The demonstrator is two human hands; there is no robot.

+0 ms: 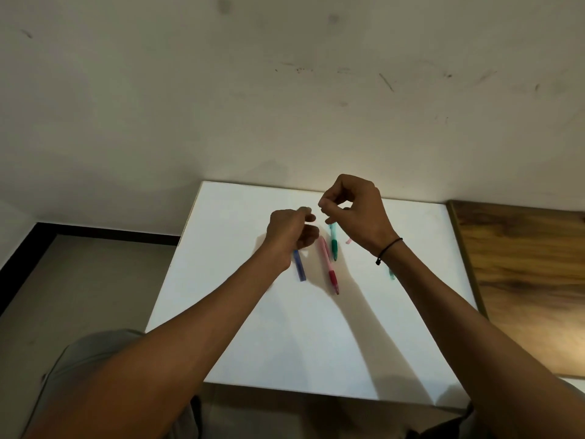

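Head camera looks down on a white board (221, 312) where three pens lie side by side near the far middle: a blue pen (299, 267) on the left, a pink pen (329, 267) with a red grip in the middle, and a green pen (333, 243) just right of it. The left hand (291, 231) hovers over the far end of the blue pen with fingers curled; whether it grips the pen I cannot tell. The right hand (356, 210) has thumb and forefinger pinched into a ring above the green pen's far end; what it pinches, if anything, is too small to make out. A small pink piece (349, 240) and a teal piece (391, 274) lie apart to the right, probably caps or parts. I judge the work on the pens to be midway: the loose pieces are not yet rejoined with their pens.
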